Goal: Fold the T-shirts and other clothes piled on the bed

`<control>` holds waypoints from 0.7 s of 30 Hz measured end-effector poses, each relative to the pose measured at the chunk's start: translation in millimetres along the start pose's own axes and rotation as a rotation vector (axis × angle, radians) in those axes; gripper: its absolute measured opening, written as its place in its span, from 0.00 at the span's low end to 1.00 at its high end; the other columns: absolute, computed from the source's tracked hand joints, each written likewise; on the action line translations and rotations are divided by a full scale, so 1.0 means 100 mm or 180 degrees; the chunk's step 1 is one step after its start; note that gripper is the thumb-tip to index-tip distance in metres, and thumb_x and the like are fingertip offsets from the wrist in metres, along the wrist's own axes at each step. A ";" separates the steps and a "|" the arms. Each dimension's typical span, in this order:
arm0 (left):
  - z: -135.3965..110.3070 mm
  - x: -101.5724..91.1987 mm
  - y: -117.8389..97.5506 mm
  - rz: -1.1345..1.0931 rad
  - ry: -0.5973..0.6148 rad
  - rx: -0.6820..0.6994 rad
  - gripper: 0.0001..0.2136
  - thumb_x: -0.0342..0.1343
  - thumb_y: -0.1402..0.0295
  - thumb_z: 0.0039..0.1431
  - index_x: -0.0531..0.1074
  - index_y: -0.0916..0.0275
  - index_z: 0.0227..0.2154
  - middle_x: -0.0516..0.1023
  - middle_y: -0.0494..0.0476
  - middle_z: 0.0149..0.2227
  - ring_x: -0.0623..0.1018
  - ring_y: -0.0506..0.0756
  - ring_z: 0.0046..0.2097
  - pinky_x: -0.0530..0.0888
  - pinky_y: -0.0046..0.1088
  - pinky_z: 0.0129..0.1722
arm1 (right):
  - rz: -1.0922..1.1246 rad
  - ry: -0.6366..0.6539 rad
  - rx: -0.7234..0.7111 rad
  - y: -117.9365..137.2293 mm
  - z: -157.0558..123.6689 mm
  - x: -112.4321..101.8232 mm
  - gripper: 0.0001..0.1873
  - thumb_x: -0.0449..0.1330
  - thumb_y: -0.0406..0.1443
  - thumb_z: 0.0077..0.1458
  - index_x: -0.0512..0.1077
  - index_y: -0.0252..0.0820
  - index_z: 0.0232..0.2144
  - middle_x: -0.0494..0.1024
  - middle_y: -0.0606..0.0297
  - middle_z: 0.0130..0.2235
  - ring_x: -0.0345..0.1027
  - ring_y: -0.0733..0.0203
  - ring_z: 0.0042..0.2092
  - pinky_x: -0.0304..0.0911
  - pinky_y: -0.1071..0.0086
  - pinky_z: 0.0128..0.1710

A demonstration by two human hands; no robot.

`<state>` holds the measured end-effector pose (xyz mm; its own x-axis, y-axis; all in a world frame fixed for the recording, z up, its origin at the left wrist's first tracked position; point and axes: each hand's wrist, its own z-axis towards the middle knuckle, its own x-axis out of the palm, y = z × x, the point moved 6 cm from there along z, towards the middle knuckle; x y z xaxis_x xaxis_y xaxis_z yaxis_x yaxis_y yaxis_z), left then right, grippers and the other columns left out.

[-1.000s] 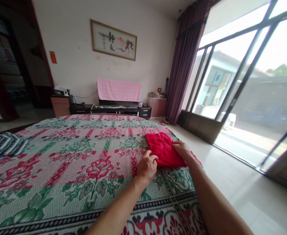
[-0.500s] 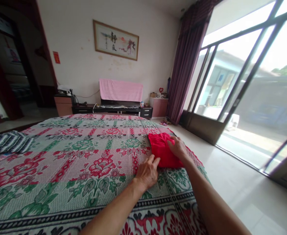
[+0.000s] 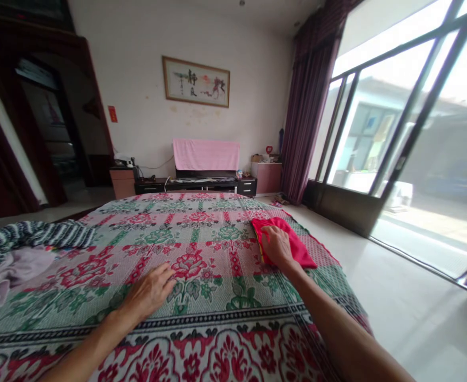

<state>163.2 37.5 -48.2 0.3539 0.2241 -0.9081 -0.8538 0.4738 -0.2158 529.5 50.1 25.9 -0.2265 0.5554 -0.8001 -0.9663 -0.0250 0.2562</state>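
A folded red cloth (image 3: pixel 295 244) lies at the right side of the flower-patterned bedspread (image 3: pixel 196 315), a dark and yellow edge showing along its left. On top of it rests my right hand (image 3: pixel 276 245), fingers slightly bent and lying over the fabric near the left edge; no grip on it is visible. My left hand (image 3: pixel 149 289) is apart from the cloth, over the bedspread to the left, with its fingers loosely stretched and nothing in them. Whether it touches the bedspread I cannot tell.
A striped black-and-white garment (image 3: pixel 64 233) and a pale crumpled cloth (image 3: pixel 22 273) lie on the bed's left side. Beyond the bed, a pink cloth (image 3: pixel 206 155) covers something on a low cabinet (image 3: pixel 247 187). Glass sliding doors (image 3: pixel 400 164) stand to the right.
My left hand has left the red cloth and moved left over the bedspread. My right hand has shifted from the cloth's right part towards its left edge. The view has turned left.
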 end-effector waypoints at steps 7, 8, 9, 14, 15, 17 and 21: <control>-0.45 -0.30 0.89 0.0192 -0.0550 -0.0512 0.15 0.46 0.61 0.58 0.76 0.60 0.39 0.77 0.60 0.47 0.76 0.58 0.49 0.69 0.36 0.53 | 0.0270 0.0929 -0.1116 1.44 -0.27 0.58 0.14 0.50 0.32 0.57 0.76 0.42 0.34 0.79 0.60 0.37 0.70 0.60 0.39 0.57 0.72 0.39; -0.48 -0.33 0.88 0.0149 -0.0611 -0.0503 0.15 0.46 0.62 0.58 0.76 0.60 0.39 0.77 0.60 0.47 0.75 0.58 0.49 0.69 0.35 0.53 | 0.0327 0.1025 -0.1158 1.60 -0.30 0.67 0.14 0.50 0.32 0.57 0.76 0.42 0.33 0.79 0.60 0.36 0.71 0.61 0.38 0.57 0.73 0.38; -0.51 -0.35 0.86 0.0126 -0.0634 -0.0521 0.15 0.46 0.63 0.58 0.76 0.60 0.39 0.78 0.60 0.46 0.76 0.58 0.48 0.69 0.35 0.53 | 0.0387 0.1100 -0.1166 1.74 -0.32 0.75 0.14 0.50 0.32 0.57 0.77 0.41 0.32 0.80 0.60 0.36 0.71 0.61 0.38 0.57 0.73 0.36; -0.52 -0.43 0.69 0.0038 -0.0631 -0.0540 0.13 0.47 0.69 0.58 0.76 0.62 0.39 0.78 0.59 0.45 0.76 0.56 0.48 0.70 0.34 0.52 | 0.0621 0.1168 -0.0850 2.06 -0.36 1.02 0.15 0.50 0.33 0.55 0.77 0.40 0.30 0.80 0.58 0.34 0.72 0.60 0.36 0.58 0.74 0.35; -0.51 -0.45 0.68 -0.0008 -0.0619 -0.0564 0.13 0.47 0.70 0.58 0.76 0.62 0.39 0.78 0.59 0.45 0.76 0.55 0.48 0.70 0.33 0.52 | 0.0723 0.1131 -0.0750 2.04 -0.36 1.05 0.15 0.50 0.33 0.55 0.77 0.41 0.30 0.81 0.59 0.34 0.72 0.60 0.37 0.59 0.74 0.36; -0.51 -0.47 0.68 -0.0088 -0.0615 -0.0654 0.12 0.48 0.70 0.57 0.76 0.61 0.39 0.77 0.58 0.45 0.75 0.54 0.48 0.69 0.31 0.52 | 0.1031 0.0920 -0.0580 1.96 -0.34 1.08 0.15 0.49 0.33 0.55 0.77 0.42 0.33 0.81 0.61 0.37 0.72 0.61 0.39 0.60 0.74 0.39; -0.52 -0.51 0.66 -0.0089 -0.0579 -0.0725 0.13 0.48 0.71 0.57 0.76 0.63 0.39 0.77 0.58 0.43 0.75 0.54 0.47 0.69 0.30 0.51 | 0.1410 0.0911 -0.0662 1.85 -0.32 1.18 0.15 0.49 0.34 0.54 0.77 0.43 0.34 0.81 0.62 0.38 0.72 0.59 0.40 0.62 0.71 0.42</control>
<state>69.4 13.0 -34.8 0.4237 0.3723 -0.8258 -0.8991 0.2833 -0.3336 319.9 84.3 -39.0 -0.6120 0.2079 -0.7630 -0.7686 -0.3836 0.5120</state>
